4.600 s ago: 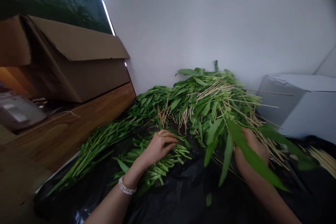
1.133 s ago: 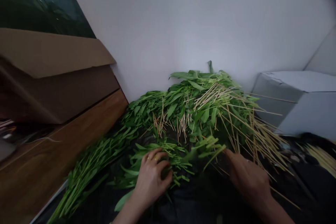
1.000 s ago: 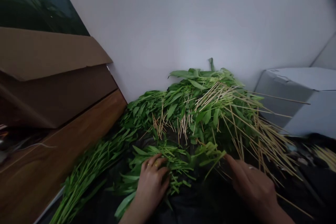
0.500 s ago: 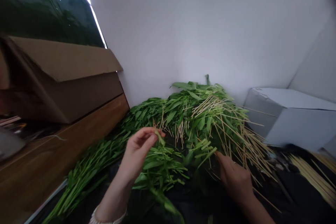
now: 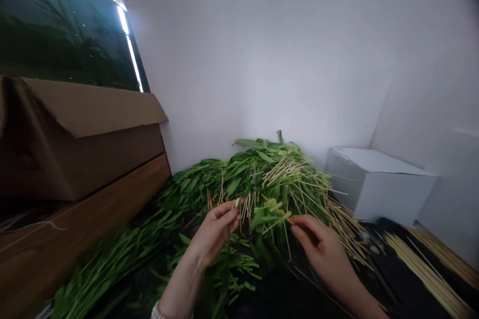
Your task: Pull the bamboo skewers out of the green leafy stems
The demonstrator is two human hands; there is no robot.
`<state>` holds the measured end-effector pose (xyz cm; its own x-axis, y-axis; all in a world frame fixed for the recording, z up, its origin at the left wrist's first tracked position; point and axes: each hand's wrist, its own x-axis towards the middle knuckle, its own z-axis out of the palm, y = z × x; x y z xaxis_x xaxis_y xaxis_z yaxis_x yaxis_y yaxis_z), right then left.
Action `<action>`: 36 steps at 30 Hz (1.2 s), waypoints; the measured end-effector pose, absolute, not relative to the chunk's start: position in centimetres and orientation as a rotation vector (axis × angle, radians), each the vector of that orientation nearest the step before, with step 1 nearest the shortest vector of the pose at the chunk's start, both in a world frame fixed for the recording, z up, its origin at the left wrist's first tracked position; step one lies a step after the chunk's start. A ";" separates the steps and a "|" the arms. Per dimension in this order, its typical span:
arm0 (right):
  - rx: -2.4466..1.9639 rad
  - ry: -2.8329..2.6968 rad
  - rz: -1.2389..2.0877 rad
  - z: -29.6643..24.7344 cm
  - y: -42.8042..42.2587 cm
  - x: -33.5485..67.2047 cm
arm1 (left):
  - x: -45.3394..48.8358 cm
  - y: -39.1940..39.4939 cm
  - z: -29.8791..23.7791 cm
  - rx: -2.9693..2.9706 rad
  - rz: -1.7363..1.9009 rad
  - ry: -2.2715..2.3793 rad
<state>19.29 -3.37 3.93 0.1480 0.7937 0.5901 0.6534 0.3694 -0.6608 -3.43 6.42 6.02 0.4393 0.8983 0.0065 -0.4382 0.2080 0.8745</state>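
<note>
My left hand [image 5: 219, 227] is closed in a pinch on a short piece of green stem [image 5: 236, 203], its cut end showing above the fingertips. Facing it, my right hand [image 5: 318, 241] pinches a thin wooden skewer that bears a cluster of leafy greens [image 5: 270, 213]; most of the skewer is hidden by the leaves and fingers. The two hands are apart, with the cluster between them. Below my left hand lie loose leafy stems [image 5: 239, 264] with cut ends. Behind both hands rises a heap of greens [image 5: 209, 174] with many thin skewers [image 5: 286, 169] sticking out.
Long green stems [image 5: 97, 274] lie at the left beside a wooden ledge [image 5: 123, 199] bearing an open cardboard box [image 5: 108, 154]. A white box [image 5: 389, 189] stands at the right, near bundled bare skewers [image 5: 422, 264] on black cloth. A white wall [image 5: 280, 60] closes off the back.
My view has tilted up and turned right. My hands have come closer together. The left hand still pinches a stem piece, and the right hand's leafy cluster is raised nearer to it.
</note>
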 end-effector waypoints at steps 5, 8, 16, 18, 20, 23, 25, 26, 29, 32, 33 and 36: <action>-1.217 -1.615 0.481 7.2 -2.7 19.4 | -3.2 7.6 7.2 1.088 1.080 0.570; -1.214 -1.737 0.343 8.6 -1.8 19.2 | -3.3 7.9 7.7 1.135 1.114 0.579; -1.186 -1.856 0.079 7.2 -1.4 18.2 | -3.1 7.2 8.1 1.175 1.245 0.620; -1.173 -1.853 0.033 6.6 -1.3 18.2 | -3.1 7.1 8.2 1.188 1.272 0.641; -1.164 -1.856 -0.021 6.2 -1.2 18.2 | -3.0 7.2 8.1 1.195 1.289 0.671; -1.167 -1.848 -0.062 6.1 -1.0 18.1 | -3.0 7.3 8.1 1.201 1.300 0.701; -1.165 -1.846 -0.048 6.1 -1.0 18.0 | -2.9 7.3 8.1 1.218 1.297 0.707; -1.165 -1.848 -0.037 6.1 -1.0 18.0 | -2.9 7.3 8.1 1.226 1.299 0.711; -1.181 -1.846 -0.024 6.1 -1.0 17.9 | -2.7 7.3 7.9 1.229 1.315 0.731; -1.217 -1.831 -0.035 6.0 -1.0 17.9 | -2.7 7.5 7.6 1.244 1.308 0.730; -1.223 -1.829 -0.038 6.0 -1.0 18.0 | -2.8 7.6 7.5 1.249 1.302 0.727; -1.226 -1.825 -0.044 5.9 -1.0 18.0 | -2.9 7.7 7.5 1.243 1.312 0.739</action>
